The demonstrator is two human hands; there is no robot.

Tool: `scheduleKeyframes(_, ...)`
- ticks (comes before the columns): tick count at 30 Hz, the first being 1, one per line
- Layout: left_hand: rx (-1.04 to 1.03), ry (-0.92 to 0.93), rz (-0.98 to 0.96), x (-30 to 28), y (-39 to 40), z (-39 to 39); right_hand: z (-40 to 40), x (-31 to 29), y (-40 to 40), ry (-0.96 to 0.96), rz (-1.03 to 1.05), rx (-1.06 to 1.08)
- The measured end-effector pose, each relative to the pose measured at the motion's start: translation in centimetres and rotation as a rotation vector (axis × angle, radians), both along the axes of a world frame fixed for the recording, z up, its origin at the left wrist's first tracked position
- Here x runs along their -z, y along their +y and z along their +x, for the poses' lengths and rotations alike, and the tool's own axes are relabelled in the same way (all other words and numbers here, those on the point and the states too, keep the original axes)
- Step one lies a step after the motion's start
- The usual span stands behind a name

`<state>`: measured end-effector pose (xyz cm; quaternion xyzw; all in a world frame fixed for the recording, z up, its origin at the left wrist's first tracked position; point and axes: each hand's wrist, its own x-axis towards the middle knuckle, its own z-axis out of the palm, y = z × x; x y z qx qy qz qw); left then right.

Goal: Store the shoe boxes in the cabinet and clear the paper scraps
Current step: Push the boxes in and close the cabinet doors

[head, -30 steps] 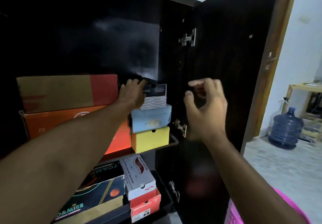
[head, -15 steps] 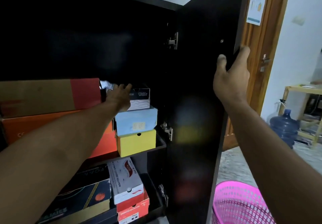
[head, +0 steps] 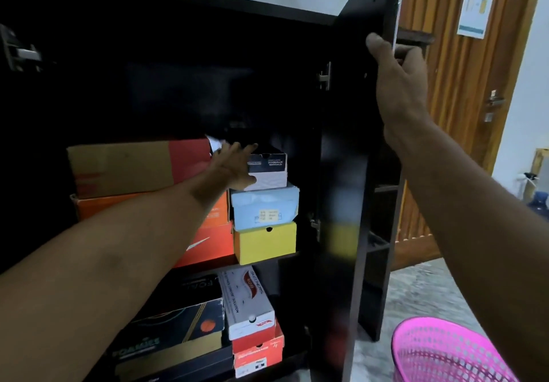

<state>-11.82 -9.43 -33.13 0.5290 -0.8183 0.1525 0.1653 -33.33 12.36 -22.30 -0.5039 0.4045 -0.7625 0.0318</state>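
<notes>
A dark cabinet (head: 178, 54) stands open with shoe boxes stacked inside. My left hand (head: 234, 167) reaches onto the upper shelf, fingers spread, resting against the left side of a small dark-and-white box (head: 271, 170). That box tops a light blue box (head: 264, 209) and a yellow box (head: 267, 242). Beside them lie a brown-and-red box (head: 133, 164) over orange boxes (head: 208, 236). My right hand (head: 398, 75) grips the outer edge of the open cabinet door (head: 350, 173). A white paper scrap (head: 214, 143) shows behind my left fingers.
The lower shelf holds a black box (head: 178, 328), a white box (head: 248, 304) and a red-and-white box (head: 258, 352). A pink mesh basket (head: 445, 352) sits on the floor at lower right. A wooden room door (head: 469, 114) stands behind the cabinet door.
My right hand has gone from hovering in front of the door to gripping its outer edge, and the door has swung inward. My left hand stays at the small top box.
</notes>
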Motion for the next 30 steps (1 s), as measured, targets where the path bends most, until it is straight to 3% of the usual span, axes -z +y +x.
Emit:
scheduleKeyframes(4, 0.078, 0.178, -0.047, -0.4, 3.4, 2.9, 3.4, -1.3, -1.7, -0.092, -0.102, -0.029)
scheduleKeyframes(8, 0.109, 0.241, -0.203, -2.2, 6.5, 6.2, 7.1, -1.5, -4.4, -0.136, -0.150, 0.011)
scheduleKeyframes(14, 0.150, 0.391, -0.451, -7.0, 12.1, 11.0, 12.3, -1.1, -8.4, -0.114, -0.142, 0.124)
scheduleKeyframes(22, 0.201, 0.581, -0.855, -13.9, 21.3, 19.6, 16.0, -1.2, -14.0, 0.001, -0.042, -0.006)
scheduleKeyframes(27, 0.023, 0.622, -1.168, -16.5, 25.8, 24.5, 17.5, -1.9, -16.5, 0.054, 0.151, -0.007)
scheduleKeyframes(30, -0.205, 0.768, -1.221, -17.5, 27.3, 27.1, 17.3, -2.2, -18.7, 0.088, 0.244, -0.058)
